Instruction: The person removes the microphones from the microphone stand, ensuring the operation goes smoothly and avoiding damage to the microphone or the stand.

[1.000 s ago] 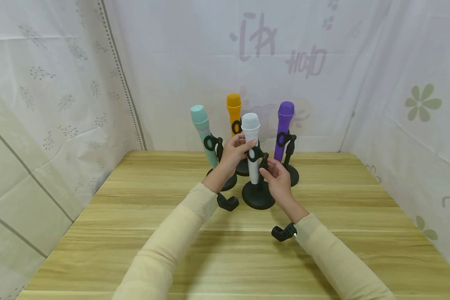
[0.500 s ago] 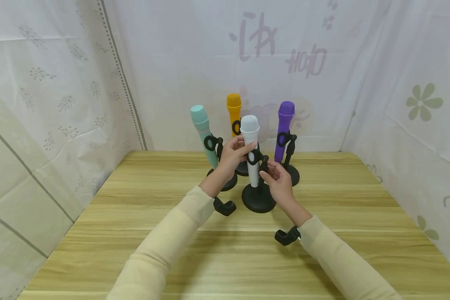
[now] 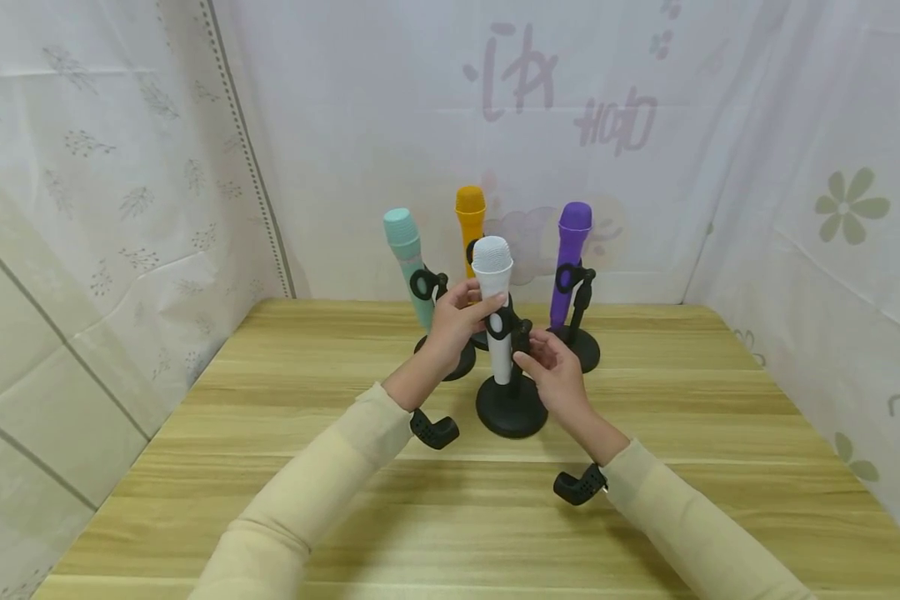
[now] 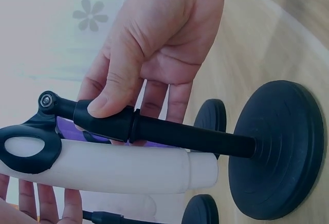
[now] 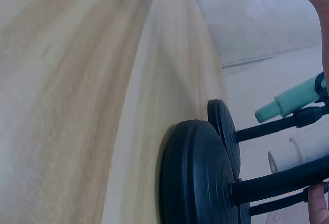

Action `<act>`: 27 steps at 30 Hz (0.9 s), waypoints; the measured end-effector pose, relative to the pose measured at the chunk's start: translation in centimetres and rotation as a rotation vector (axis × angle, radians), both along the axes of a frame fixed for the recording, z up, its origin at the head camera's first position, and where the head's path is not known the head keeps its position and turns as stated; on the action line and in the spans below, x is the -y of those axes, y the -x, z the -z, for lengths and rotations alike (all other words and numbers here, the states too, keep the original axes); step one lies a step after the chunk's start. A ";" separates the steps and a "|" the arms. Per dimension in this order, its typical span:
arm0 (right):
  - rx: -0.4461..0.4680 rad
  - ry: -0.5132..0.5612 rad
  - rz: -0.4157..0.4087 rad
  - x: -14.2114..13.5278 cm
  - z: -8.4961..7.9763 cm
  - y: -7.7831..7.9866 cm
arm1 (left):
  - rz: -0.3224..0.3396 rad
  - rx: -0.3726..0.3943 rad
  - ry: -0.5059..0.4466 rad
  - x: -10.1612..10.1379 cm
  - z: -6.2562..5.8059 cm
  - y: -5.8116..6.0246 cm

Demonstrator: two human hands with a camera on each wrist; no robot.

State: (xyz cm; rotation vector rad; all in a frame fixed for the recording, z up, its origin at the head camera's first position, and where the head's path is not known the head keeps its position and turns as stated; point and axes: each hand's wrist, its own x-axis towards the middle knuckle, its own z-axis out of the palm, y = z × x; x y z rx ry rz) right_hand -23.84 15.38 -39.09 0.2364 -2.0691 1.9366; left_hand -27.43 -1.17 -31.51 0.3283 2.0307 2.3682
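A white microphone (image 3: 492,258) sits tilted in the black clip of a desk stand (image 3: 512,408). My left hand (image 3: 453,325) holds the microphone's body just above the clip, thumb across its front. My right hand (image 3: 558,375) pinches the stand's upright; in the left wrist view its thumb lies on the thick collar (image 4: 110,124) with fingers behind. The stand's round base looks level, and I cannot tell whether it touches the table. Behind it stand a mint microphone (image 3: 405,242), an orange microphone (image 3: 470,212) and a purple microphone (image 3: 572,237), each in a black stand.
The wooden table (image 3: 307,500) reaches to a patterned cloth wall (image 3: 360,125) at the back, with cloth at both sides. Black wrist devices (image 3: 435,430) hang below both forearms. The orange microphone's stand is mostly hidden behind my left hand and the white microphone.
Both hands have brought the white microphone and its stand toward me and slightly left. The other three microphones stay where they were.
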 end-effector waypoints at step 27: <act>0.084 0.005 -0.108 2.9 -0.7 -3.2 | -0.046 0.029 -0.021 3.9 -0.1 -4.1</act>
